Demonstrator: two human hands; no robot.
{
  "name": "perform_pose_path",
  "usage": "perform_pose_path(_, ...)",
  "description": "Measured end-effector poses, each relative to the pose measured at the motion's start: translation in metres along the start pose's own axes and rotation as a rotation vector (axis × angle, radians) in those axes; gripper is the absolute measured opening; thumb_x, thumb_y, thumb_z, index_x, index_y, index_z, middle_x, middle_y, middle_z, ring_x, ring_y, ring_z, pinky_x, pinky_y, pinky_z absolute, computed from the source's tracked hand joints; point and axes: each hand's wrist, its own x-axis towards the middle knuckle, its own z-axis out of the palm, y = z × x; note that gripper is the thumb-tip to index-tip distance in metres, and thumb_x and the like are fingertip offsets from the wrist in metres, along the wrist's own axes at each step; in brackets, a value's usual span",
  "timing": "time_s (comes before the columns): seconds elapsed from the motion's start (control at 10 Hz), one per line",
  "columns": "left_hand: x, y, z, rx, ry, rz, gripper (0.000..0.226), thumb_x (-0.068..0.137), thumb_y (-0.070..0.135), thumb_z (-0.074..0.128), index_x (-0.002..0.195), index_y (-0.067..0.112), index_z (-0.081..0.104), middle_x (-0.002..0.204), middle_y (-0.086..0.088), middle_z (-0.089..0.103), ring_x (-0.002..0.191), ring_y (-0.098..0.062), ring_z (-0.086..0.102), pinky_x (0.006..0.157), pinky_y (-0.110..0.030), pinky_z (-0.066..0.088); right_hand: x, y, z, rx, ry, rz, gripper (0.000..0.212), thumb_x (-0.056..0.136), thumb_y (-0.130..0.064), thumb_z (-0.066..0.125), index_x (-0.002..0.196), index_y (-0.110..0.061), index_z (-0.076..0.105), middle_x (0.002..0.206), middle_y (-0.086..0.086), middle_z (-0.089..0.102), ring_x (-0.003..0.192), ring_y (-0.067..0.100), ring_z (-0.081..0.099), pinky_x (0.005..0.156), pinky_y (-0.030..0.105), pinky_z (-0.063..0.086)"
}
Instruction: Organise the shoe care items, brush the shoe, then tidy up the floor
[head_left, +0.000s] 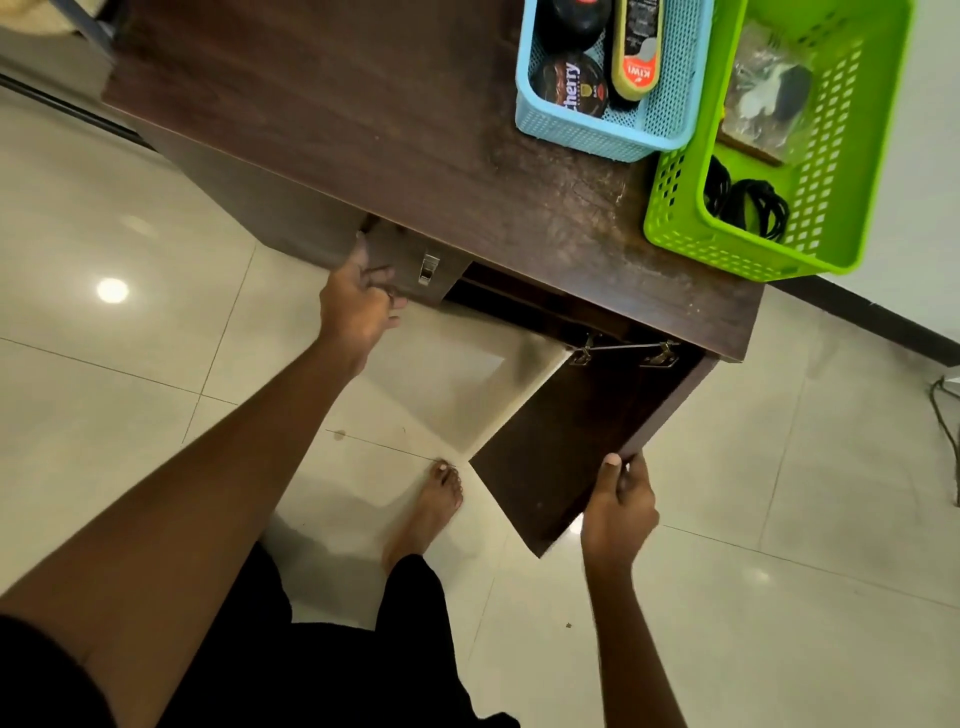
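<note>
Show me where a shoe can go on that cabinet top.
Bare wood on the cabinet top runs from its left edge to the blue basket, plus the worn strip in front of it. The green basket crowds the right end.

Both arms outstretched, left grip (358, 301) curled, right grip (618, 504) pinching, thumb on top

Cabinet opening (519, 306) stands free between the part-open left door (405, 260) and wide-open right door (571, 441).
</note>
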Motion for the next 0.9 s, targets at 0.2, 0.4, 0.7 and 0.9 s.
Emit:
perform_pose_path(0.2,0.002,-0.007,-0.009,0.156,-0.008,0.06,0.071,0.091,-0.015,0.037,0.149,0.021,0.021,0.141,-0.006,0.047,0.096,-0.017,0.06,0.068,-0.024,0.054,-0.012,-0.046,0.058,0.188,-0.025,-0.001,0.056,0.101,-0.021,0.038,0.15,-0.008,0.015,0.097,0.005,0.063,0.096,0.026,0.063,0.07,0.001,0.036)
perform_pose_path(0.4,0.005,-0.011,-0.008,0.278,0.001,0.082,0.071,0.089,-0.014,0.043,0.149,0.02,0.022,0.139,-0.01,0.049,0.11,-0.029,0.059,0.091,-0.045,0.052,0.017,-0.116,0.104,0.277,-0.034,-0.02,0.072,0.1,-0.023,0.041,0.148,-0.004,-0.009,0.134,0.024,0.051,0.127,0.031,0.048,0.091,0.02,0.038)
perform_pose_path(0.7,0.0,-0.007,-0.004,0.347,-0.033,0.103,0.073,0.091,-0.011,0.045,0.15,0.022,0.017,0.136,-0.011,0.052,0.107,-0.028,0.062,0.083,-0.041,0.056,0.017,-0.149,0.133,0.253,-0.141,0.077,0.067,0.099,-0.022,0.045,0.149,-0.001,0.005,0.132,0.018,0.054,0.12,0.03,0.054,0.098,0.03,0.04)
perform_pose_path(0.9,-0.026,-0.008,0.001,0.41,-0.027,0.204,0.048,0.088,-0.009,0.048,0.129,0.015,0.053,0.116,-0.008,0.064,0.096,-0.026,0.065,0.083,-0.037,0.054,-0.006,-0.156,0.122,0.087,-0.224,-0.022,0.063,0.1,-0.022,0.042,0.15,-0.007,0.007,0.123,0.019,0.06,0.111,0.03,0.059,0.092,0.027,0.042)
